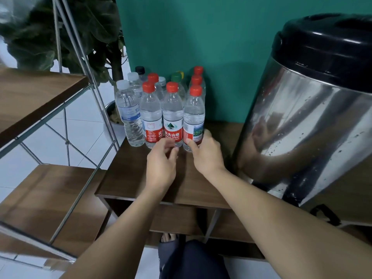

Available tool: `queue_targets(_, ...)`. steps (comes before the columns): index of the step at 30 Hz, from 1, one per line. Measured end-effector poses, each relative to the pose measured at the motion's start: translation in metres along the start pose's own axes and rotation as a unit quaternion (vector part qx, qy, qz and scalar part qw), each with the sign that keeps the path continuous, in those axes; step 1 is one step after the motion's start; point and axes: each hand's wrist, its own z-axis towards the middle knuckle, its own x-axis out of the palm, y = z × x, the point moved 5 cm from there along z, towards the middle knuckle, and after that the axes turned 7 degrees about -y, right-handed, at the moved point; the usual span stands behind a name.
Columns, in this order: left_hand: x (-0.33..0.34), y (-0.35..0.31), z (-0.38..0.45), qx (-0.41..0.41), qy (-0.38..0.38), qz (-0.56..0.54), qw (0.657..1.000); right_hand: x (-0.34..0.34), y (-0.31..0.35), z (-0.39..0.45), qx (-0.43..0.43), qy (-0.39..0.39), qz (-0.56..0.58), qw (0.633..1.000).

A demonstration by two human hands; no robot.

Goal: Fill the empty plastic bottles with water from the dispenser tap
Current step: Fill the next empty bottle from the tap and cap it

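A bunch of plastic bottles (161, 105) stands in rows on the brown table (128, 174), close to its back edge by the green wall (201, 37). Most have red caps, some have white caps, one has a green cap and one a black cap. All the caps are on. In the front row there are four bottles. The one nearest the left edge is a white-cap bottle (129, 115) with a blue label. Next to it is a red-cap bottle (151, 115), then the middle bottle (172, 115), then the right bottle (194, 117). They stand straight up and touch each other. The right hand (205, 154) holds the right bottle low down, with the thumb on the front of the red label and the fingers curled round the far side. The left hand (161, 164) is just in front of the middle bottle. Its fingers are bent and a bit blurry, and I cannot tell if they touch the bottle. A big shiny water tank (314, 117) with a black lid (326, 47) stands on the right side of the table, with small drops on its side. Its tap cannot be seen clearly. A metal shelf (40, 93) with wood boards stands to the left of the table, and a leafy plant (80, 33) is behind it.
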Motion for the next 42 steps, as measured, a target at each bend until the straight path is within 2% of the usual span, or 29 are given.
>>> queue_targets(4, -0.010, -0.016, -0.016, -0.014, 0.034, -0.029, 0.999, -0.022, 0.008, -0.022, 0.001, -0.006, 0.007, 1.000)
queue_targets(9, -0.029, -0.071, -0.044, 0.025, 0.026, -0.032, 0.999, -0.075, 0.037, -0.060, -0.123, -0.071, 0.029, 0.990)
queue_targets(14, -0.040, -0.155, -0.081, 0.071, 0.025, -0.083, 0.994, -0.157, 0.067, -0.100, -0.210, -0.080, 0.095, 0.970)
queue_targets(21, -0.001, -0.270, -0.149, 0.140, 0.097, -0.156, 0.973, -0.294, 0.061, -0.142, -0.218, -0.113, 0.162, 0.956)
queue_targets(26, 0.083, -0.328, -0.197, 0.170, 0.183, -0.129, 0.960, -0.390, -0.014, -0.147, -0.184, -0.178, 0.151, 0.955)
queue_targets(31, 0.193, -0.351, -0.224, 0.103, 0.217, -0.137, 0.961, -0.450, -0.112, -0.123, -0.103, -0.236, 0.127, 0.958)
queue_targets(35, 0.281, -0.333, -0.233, 0.003, 0.219, -0.169, 0.961, -0.479, -0.188, -0.080, -0.063, -0.274, 0.129, 0.951)
queue_targets(42, 0.385, -0.260, -0.208, -0.077, 0.195, -0.072, 0.975, -0.476, -0.318, 0.000, 0.057, -0.263, 0.118, 0.956)
